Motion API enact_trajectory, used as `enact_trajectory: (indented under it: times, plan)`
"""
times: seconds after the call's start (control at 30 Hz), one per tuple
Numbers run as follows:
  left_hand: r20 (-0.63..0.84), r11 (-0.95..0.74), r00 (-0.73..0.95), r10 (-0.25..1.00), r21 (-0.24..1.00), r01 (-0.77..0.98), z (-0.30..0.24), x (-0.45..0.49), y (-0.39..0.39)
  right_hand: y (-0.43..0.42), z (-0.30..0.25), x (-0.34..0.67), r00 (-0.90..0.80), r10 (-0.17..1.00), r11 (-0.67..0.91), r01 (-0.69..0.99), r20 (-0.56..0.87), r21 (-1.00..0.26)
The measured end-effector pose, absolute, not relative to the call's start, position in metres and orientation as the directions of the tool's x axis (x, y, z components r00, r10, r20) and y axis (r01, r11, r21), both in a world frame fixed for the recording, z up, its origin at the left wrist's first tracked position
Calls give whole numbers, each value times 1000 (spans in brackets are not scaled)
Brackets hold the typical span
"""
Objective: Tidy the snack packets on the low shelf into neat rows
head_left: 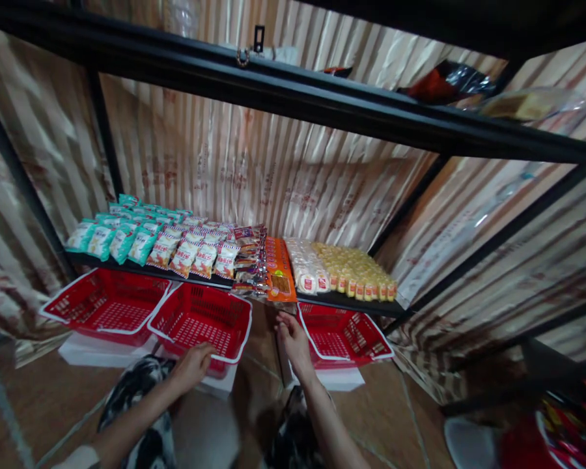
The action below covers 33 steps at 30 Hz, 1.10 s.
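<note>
My left hand [193, 365] rests on the near rim of the middle red basket [200, 320], fingers curled over its edge. My right hand [293, 340] reaches toward the left rim of the right red basket [344, 335], just under the orange packet [279, 277] that hangs over the shelf edge; its fingers look bent, and I cannot see anything in them. Rows of snack packets [185, 251] in teal, white-red and yellow lie on the black shelf [351, 305] above the baskets.
A third red basket [105, 306] sits at the left. All baskets stand on white boxes [92, 352] on a brown tiled floor. A black shelf beam [293, 91] crosses overhead. Striped fabric covers the back. Colourful packets [566, 417] lie at lower right.
</note>
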<state>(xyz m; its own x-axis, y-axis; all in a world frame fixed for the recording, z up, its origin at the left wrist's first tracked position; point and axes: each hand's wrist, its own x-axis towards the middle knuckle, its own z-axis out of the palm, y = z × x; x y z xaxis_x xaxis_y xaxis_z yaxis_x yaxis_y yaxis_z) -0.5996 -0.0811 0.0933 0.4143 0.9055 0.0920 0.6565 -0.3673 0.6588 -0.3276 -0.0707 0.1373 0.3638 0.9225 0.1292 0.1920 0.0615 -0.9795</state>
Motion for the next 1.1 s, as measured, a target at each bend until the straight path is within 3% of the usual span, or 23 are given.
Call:
enact_trajectory:
  times: [0.2,0.43,0.8,1.1]
  plan:
    - [236,-376,293,926,623,686,101,-674,-51,0,156,-377,265,946,119,253,187,-960]
    - [458,-479,230,859,559,677,160,-660,19,62,185,-379,281,919,132,442,276,-887]
    - [497,-616,390,776,459,640,197,-577,116,155,193,-345,344,909,2,566,238,-825]
    - [516,-633,396,759,446,633,190,-550,190,218,193,-346,367,919,-178,706,140,-685]
